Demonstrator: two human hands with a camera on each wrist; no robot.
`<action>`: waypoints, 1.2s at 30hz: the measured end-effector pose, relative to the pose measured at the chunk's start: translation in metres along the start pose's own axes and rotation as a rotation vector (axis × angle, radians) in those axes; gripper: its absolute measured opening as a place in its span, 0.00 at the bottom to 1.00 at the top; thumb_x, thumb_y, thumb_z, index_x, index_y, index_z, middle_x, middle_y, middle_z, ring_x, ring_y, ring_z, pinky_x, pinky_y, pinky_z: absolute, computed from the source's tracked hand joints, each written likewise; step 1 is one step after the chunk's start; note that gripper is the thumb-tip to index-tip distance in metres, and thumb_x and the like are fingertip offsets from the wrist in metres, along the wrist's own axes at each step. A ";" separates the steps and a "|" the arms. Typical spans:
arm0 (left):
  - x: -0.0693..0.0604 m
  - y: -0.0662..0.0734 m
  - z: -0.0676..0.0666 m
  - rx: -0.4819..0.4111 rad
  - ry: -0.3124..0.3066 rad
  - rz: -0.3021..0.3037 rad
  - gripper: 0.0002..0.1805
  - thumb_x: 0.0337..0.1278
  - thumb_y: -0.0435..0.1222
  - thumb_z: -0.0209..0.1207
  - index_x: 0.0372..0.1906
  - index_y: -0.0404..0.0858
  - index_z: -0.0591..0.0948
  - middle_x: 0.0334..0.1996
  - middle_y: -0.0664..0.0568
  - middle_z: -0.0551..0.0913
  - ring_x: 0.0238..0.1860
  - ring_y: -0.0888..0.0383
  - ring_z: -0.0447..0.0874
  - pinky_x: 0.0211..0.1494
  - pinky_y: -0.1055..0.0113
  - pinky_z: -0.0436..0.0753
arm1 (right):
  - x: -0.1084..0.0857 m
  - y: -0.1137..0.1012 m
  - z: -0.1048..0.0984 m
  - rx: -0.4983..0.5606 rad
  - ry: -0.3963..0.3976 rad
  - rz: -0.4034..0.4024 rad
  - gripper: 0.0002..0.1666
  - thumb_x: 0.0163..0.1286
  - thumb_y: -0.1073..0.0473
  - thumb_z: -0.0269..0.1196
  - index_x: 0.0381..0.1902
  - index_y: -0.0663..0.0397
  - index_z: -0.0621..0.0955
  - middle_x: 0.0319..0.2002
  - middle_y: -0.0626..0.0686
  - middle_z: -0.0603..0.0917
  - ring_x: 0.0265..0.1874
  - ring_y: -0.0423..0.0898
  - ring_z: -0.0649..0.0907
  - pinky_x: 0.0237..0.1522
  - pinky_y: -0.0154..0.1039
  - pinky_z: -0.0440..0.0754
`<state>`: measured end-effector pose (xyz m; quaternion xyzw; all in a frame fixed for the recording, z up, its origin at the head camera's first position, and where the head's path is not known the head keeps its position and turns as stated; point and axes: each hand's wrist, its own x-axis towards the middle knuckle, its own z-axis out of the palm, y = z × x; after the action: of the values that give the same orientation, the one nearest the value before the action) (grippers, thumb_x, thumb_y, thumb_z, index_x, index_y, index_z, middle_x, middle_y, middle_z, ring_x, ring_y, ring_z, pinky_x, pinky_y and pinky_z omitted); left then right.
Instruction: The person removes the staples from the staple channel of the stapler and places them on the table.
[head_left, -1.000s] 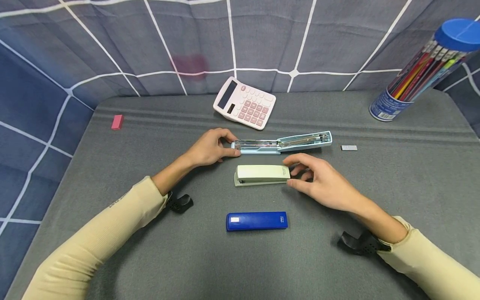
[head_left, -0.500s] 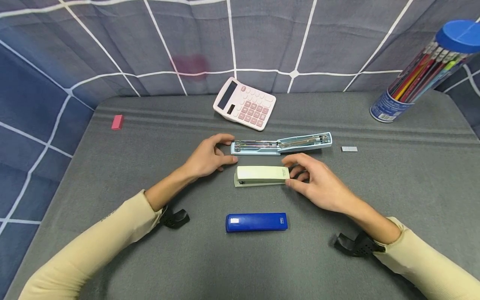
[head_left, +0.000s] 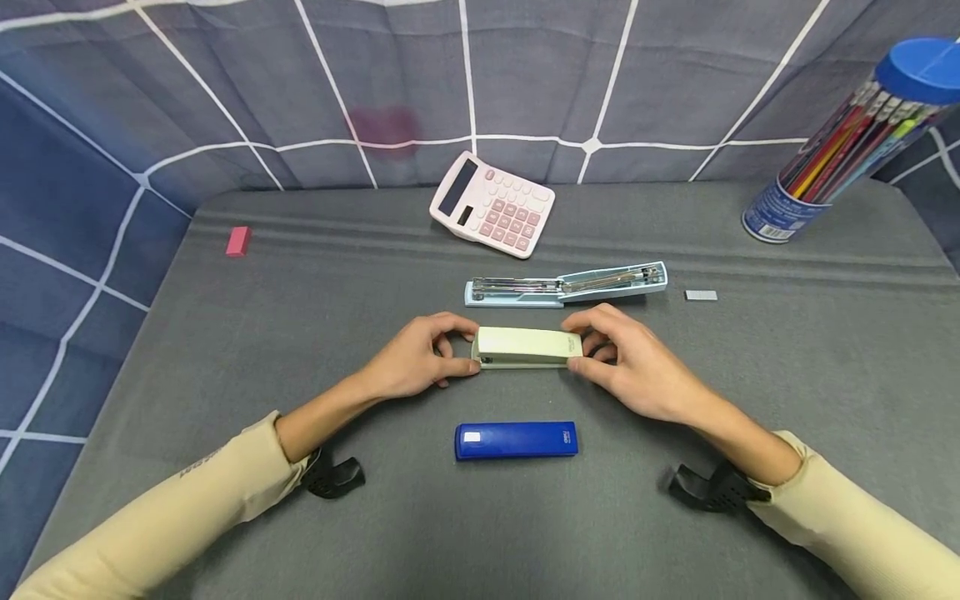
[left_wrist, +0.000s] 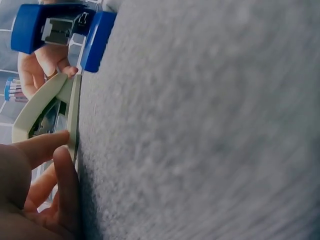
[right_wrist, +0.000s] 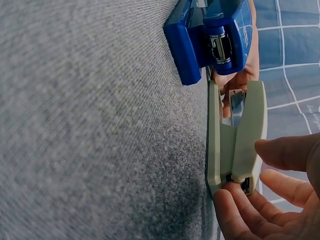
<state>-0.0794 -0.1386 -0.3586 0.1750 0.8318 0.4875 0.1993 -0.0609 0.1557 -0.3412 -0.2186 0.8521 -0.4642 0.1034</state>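
Note:
A pale green stapler (head_left: 528,346) sits closed on the grey table between both hands. My left hand (head_left: 411,360) grips its left end, thumb and forefinger on the two long sides at the base (left_wrist: 73,117). Around the right end, my right hand (head_left: 639,367) holds on with thumb and fingers; in the right wrist view a fingertip touches the green stapler's top arm (right_wrist: 252,125). Behind it lies a light blue stapler (head_left: 517,293), swung wide so its staple channel shows. A blue stapler (head_left: 517,440) lies in front, untouched.
A pink calculator (head_left: 495,204) lies at the back, against a checked cloth. A small strip of staples (head_left: 701,295) is right of the light blue stapler. A pink eraser (head_left: 237,241) lies far left; a pencil tub (head_left: 832,158) with a blue lid stands back right.
My left hand has left the light blue stapler's left end and come forward to the green stapler's left end. My right hand stays at the green stapler's right end, almost unmoved.

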 end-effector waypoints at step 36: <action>0.006 0.003 -0.003 0.089 -0.048 0.043 0.15 0.52 0.33 0.72 0.44 0.36 0.83 0.37 0.49 0.77 0.15 0.58 0.78 0.23 0.65 0.80 | 0.043 -0.035 0.019 -0.318 -0.130 -0.355 0.27 0.63 0.65 0.70 0.60 0.55 0.79 0.51 0.50 0.83 0.49 0.45 0.80 0.53 0.47 0.78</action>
<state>-0.0853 -0.1365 -0.3558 0.2135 0.8436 0.4500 0.2008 -0.0821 0.1051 -0.3211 -0.4077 0.8544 -0.3199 0.0390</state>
